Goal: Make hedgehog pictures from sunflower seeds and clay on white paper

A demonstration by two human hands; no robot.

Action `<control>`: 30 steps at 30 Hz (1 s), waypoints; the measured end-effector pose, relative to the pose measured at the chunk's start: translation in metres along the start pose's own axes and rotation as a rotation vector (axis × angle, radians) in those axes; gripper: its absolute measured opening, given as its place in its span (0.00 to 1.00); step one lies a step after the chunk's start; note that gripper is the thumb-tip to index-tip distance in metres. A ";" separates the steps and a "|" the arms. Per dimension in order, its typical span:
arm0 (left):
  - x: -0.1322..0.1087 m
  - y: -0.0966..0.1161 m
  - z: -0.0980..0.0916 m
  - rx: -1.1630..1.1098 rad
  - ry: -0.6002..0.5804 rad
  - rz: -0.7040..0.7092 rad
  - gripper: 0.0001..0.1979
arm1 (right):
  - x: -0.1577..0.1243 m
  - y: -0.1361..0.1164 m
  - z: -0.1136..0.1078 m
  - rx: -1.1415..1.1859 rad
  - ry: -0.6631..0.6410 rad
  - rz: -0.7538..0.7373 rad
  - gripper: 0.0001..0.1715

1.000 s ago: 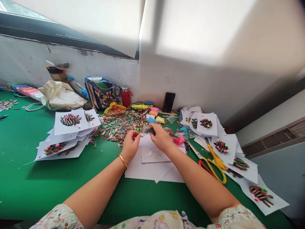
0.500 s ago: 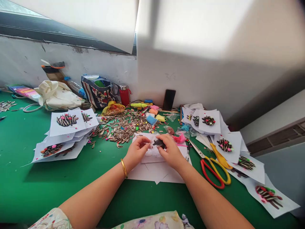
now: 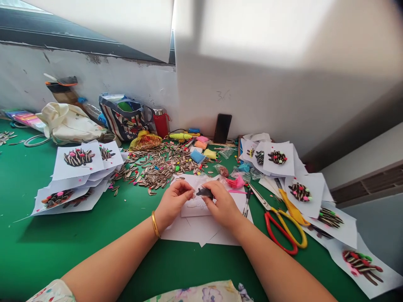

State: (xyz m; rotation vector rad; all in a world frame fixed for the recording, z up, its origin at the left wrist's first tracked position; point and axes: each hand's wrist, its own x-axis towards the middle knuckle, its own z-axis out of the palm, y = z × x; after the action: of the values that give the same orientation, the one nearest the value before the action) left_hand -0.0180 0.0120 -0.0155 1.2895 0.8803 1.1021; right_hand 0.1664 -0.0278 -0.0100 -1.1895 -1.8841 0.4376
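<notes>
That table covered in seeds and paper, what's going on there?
A person is working with bare hands at a green table. Their right hand pinches a small black piece, with their left hand close beside it, above a paper sheet with a pencil outline. Striped sunflower seeds lie heaped beyond, and sheets with seed-covered hedgehog pictures lie on both sides, near yellow-and-red scissors.

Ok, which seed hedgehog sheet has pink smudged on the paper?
The lowest sheet at the right end of the green table: only its paper shows a pink smear, under its seed hedgehog.
</notes>
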 end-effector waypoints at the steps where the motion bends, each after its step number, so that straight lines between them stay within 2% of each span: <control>1: 0.000 0.000 0.000 0.002 0.012 0.007 0.09 | 0.000 -0.001 0.000 0.002 0.003 -0.002 0.15; 5: 0.000 -0.002 -0.003 0.048 0.053 0.008 0.06 | -0.001 -0.002 0.001 0.001 0.009 -0.009 0.16; 8: 0.001 -0.004 -0.007 0.177 0.040 0.045 0.06 | -0.002 -0.002 0.002 0.012 -0.011 -0.037 0.17; 12: 0.003 -0.006 -0.011 0.338 -0.035 0.144 0.10 | -0.003 -0.001 0.003 0.014 -0.048 -0.057 0.18; 19: 0.003 -0.001 -0.013 0.430 -0.143 0.177 0.09 | -0.003 -0.002 0.003 -0.009 -0.062 -0.062 0.16; 30: -0.002 -0.004 -0.008 0.452 -0.083 0.219 0.06 | -0.007 0.001 0.006 -0.083 -0.079 -0.049 0.17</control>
State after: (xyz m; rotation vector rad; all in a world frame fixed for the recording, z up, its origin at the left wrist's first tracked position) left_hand -0.0257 0.0125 -0.0202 1.8274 0.9767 1.0418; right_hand 0.1637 -0.0323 -0.0175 -1.1924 -2.0116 0.3879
